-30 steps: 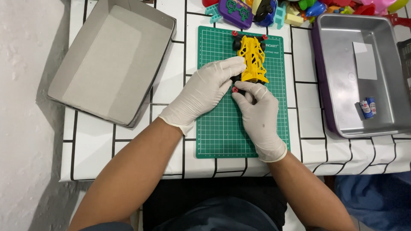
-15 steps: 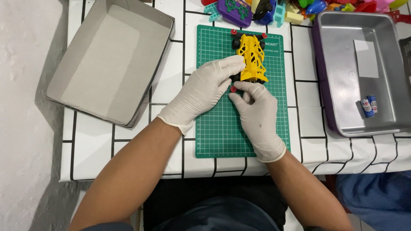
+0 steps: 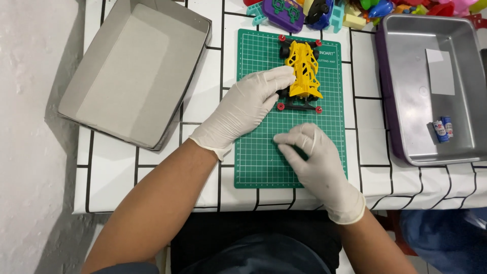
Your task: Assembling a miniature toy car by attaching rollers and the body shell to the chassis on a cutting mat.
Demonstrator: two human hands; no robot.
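A yellow toy race car [image 3: 303,71] with black wheels and red corner rollers lies on a green cutting mat [image 3: 258,162], nose pointing away from me. My left hand [image 3: 243,109], in a white glove, grips the car's left side with thumb and fingers. My right hand [image 3: 317,162], also gloved, rests on the mat nearer to me, apart from the car. Its fingertips are pinched together, and I see nothing between them.
An empty grey cardboard box [image 3: 134,71] sits to the left of the mat. A metal tray [image 3: 406,76] on the right holds two small batteries [image 3: 442,129] and a white slip. Colourful plastic toys [image 3: 314,10] crowd the table's far edge. The tabletop [image 3: 111,172] is white with black grid lines.
My right hand has left the rear of the car and drawn back toward me over the mat. My left hand stays on the car.
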